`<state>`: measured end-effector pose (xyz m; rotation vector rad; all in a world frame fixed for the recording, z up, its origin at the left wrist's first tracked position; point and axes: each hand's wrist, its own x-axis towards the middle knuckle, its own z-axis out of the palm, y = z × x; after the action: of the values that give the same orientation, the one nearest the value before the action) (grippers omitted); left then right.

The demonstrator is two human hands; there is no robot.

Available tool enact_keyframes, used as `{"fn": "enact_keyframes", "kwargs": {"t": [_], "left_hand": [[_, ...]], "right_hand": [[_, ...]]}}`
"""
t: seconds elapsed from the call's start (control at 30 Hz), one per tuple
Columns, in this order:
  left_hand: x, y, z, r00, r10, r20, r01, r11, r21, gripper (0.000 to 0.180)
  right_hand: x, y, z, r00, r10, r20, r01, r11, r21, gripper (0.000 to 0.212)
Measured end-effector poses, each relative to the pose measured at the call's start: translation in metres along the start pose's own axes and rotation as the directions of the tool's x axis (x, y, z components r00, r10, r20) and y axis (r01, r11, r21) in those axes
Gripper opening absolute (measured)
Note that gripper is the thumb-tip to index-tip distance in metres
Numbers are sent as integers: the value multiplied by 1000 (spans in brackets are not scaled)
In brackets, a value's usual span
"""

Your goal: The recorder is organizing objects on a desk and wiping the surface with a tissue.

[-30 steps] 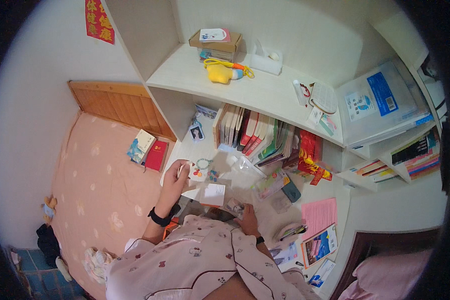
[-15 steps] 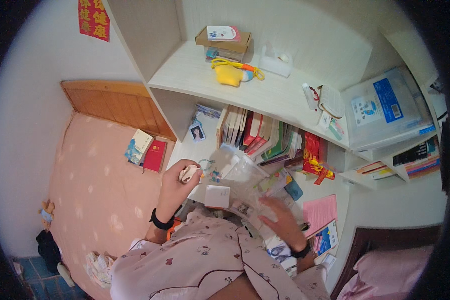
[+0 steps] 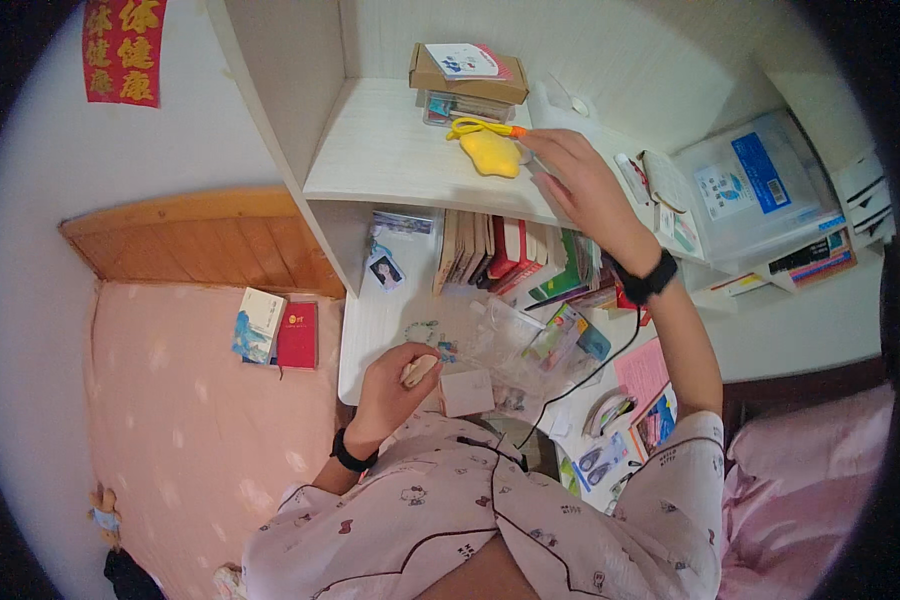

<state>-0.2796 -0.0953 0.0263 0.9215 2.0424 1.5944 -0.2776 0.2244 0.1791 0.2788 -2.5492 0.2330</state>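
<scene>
Yellow toy (image 3: 492, 153) on shelf, just left of right hand (image 3: 570, 165), fingers loosely open; left hand (image 3: 395, 375) grips small beige object (image 3: 419, 370).

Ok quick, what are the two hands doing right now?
Left hand: closed around a small tan object.
Right hand: open, reaching onto the shelf beside the yellow toy, holding nothing visible.

The white shelf (image 3: 390, 160) carried a cardboard box (image 3: 467, 82) and a yellow star-shaped item (image 3: 490, 155). Below it, the white tabletop (image 3: 380, 330) bore a row of books (image 3: 490, 250) and clear plastic bags (image 3: 515, 345). The pink bed (image 3: 190, 430) held a red booklet (image 3: 297, 335).
</scene>
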Motion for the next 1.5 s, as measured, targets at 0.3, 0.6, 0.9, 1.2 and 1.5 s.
{"fn": "enact_keyframes", "kwargs": {"t": [0.3,0.6,0.9,1.2,1.5], "left_hand": [[2,-20,-29,999,41,21,-42,998,48,15],[15,-20,-29,988,60,144,-66,997,33,16],[23,-13,2,933,36,358,-30,999,-21,16],[22,-1,30,896,169,412,-167,985,-41,15],[21,17,47,862,131,489,-150,989,1,13]], "right_hand": [[13,14,23,993,116,-28,-118,987,-105,29],[-39,-45,-49,939,266,-218,-275,961,-14,32],[-120,-89,-106,885,364,-290,-412,903,-122,30],[-171,-116,-145,852,395,-344,-496,818,-291,37],[-203,-121,-167,835,347,-428,-521,749,-410,41]]}}
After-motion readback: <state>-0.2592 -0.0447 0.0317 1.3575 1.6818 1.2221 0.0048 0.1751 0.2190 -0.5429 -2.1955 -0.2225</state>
